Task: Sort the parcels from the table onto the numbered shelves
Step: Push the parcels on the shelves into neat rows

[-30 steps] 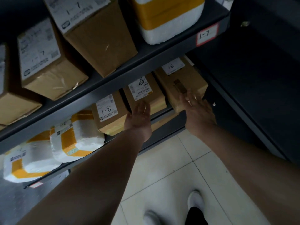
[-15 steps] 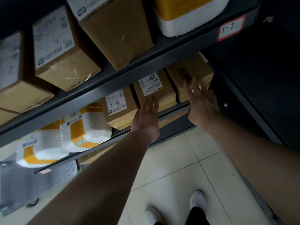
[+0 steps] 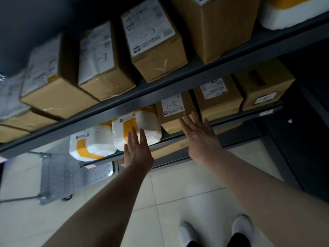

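Observation:
My left hand is stretched out flat, fingers straight, in front of a white foam parcel with yellow tape on the lower shelf. My right hand is also flat with spread fingers, its fingertips at the front face of a cardboard box labelled 1-8. Neither hand holds anything. To the right on the same shelf stand two more cardboard boxes. A second foam parcel lies to the left.
The grey shelf rail runs diagonally above my hands; the upper shelf carries several cardboard boxes marked 1-7. A perforated metal cart stands on the tiled floor at the left. My white shoes show at the bottom.
Both hands have slid left along the lower shelf: the left from the brown boxes to the foam parcel, the right from the far-right box to the 1-8 box. The view swung left.

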{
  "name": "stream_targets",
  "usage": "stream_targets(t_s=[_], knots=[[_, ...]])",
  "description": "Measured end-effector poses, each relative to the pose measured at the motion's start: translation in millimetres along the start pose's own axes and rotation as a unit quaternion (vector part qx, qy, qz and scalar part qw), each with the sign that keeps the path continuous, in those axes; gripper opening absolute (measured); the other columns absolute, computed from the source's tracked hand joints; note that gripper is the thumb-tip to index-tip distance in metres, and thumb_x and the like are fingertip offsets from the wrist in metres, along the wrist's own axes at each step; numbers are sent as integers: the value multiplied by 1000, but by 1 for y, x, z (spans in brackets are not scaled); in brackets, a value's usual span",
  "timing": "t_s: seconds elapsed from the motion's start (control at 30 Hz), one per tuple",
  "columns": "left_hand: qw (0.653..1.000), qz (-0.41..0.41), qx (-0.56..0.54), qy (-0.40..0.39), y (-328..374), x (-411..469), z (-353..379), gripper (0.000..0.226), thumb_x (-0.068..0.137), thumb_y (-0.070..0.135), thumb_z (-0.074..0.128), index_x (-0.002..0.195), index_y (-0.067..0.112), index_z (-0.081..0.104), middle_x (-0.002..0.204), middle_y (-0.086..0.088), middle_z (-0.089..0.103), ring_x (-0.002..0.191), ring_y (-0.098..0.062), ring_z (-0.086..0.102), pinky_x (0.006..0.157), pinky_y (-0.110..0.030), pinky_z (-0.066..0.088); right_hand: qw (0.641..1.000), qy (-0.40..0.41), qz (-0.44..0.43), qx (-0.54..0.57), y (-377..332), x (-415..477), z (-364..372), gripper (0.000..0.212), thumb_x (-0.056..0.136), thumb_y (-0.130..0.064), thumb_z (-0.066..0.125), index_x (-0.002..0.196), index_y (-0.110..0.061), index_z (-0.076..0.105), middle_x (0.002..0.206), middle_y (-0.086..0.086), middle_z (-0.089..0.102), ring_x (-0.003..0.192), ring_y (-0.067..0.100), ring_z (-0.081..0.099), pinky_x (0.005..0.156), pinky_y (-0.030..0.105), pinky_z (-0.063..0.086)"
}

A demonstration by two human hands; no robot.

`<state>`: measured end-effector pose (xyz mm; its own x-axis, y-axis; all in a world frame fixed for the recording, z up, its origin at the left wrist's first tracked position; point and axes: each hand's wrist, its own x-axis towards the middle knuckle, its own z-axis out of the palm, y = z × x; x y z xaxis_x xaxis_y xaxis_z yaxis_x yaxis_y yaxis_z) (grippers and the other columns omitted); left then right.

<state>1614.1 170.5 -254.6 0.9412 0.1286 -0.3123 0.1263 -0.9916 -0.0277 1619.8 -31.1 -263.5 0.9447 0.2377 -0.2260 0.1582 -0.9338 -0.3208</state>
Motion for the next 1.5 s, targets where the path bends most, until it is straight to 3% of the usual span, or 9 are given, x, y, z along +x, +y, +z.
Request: stream_targets(t_s=[0.2, 0.43, 0.57, 0.7, 0.8, 0.97, 1.17, 1.3, 1.5], knots=[[998, 40, 15, -56, -32, 17, 1, 114, 80, -1, 65, 152, 31, -18, 158, -6, -26, 148, -28, -11, 116, -48, 27, 1000, -18, -18, -6, -40, 14, 14, 94, 86, -11, 56, 152, -23, -10, 158, 2, -20, 145, 24, -20, 117, 48, -3], [998, 44, -5, -44, -31, 29, -8, 109, 81, -2, 62, 154, 29, -12, 160, -8, -22, 149, -30, -7, 114, -48, 30, 999, -34, -11, -29, -57, 7, 21, 93, 87, -11, 57, 152, -22, -10, 158, 1, -21, 144, 24, -21, 116, 47, -3], [997, 34, -36, -64, -36, -8, -3, 104, 80, -8, 56, 154, 27, -10, 160, -6, -21, 149, -26, -10, 118, -45, 22, 998, -57, -5, -31, -72, -9, 16, 92, 88, -10, 56, 152, -22, -9, 158, 1, -21, 144, 23, -21, 116, 46, -5], [990, 91, 14, -110, -60, -50, -10, 92, 84, -6, 48, 155, 21, -4, 161, -9, -14, 148, -27, -12, 119, -43, 5, 997, -72, -4, -12, -99, -32, -1, 88, 87, -5, 56, 153, -20, 0, 160, 1, -17, 145, 21, -18, 117, 43, -3], [987, 99, 29, -120, -83, -70, -32, 89, 86, -3, 50, 155, 20, -1, 162, -9, -10, 149, -26, -11, 119, -43, 5, 998, -67, -11, 2, -125, -46, -23, 85, 87, -4, 58, 153, -19, 6, 160, 0, -14, 146, 20, -16, 117, 43, -1], [994, 73, 14, -80, -120, -96, -87, 92, 87, 9, 63, 155, 20, 2, 163, -6, 0, 150, -26, -3, 118, -42, 14, 998, -56, -30, -4, -170, -69, -64, 72, 96, -16, 49, 153, -21, 5, 160, -1, -14, 146, 21, -17, 119, 44, 1], [997, 45, -13, -63, -156, -133, -141, 76, 97, 40, 49, 155, 16, 5, 162, -11, 4, 149, -30, 2, 120, -44, 14, 996, -32, -81, -21, -215, -93, -107, 64, 100, -48, 31, 153, -22, 6, 161, -1, -10, 146, 19, -16, 118, 46, 0], [998, 20, -35, -41, -174, -166, -172, 76, 98, 53, 39, 155, 16, 5, 163, -11, 4, 149, -28, 2, 120, -45, 13, 994, -9, -104, -23, -237, -115, -133, 65, 99, -51, 31, 153, -20, 12, 161, 0, -3, 147, 19, -10, 119, 45, 3], [995, 15, -86, 42, -191, -207, -233, 75, 98, 54, 37, 155, 17, 5, 163, -10, 4, 149, -26, 1, 121, -44, 10, 984, 52, -167, -34, -272, -133, -186, 64, 99, -50, 32, 152, -20, 15, 161, 1, 2, 148, 19, -6, 119, 45, 7]])
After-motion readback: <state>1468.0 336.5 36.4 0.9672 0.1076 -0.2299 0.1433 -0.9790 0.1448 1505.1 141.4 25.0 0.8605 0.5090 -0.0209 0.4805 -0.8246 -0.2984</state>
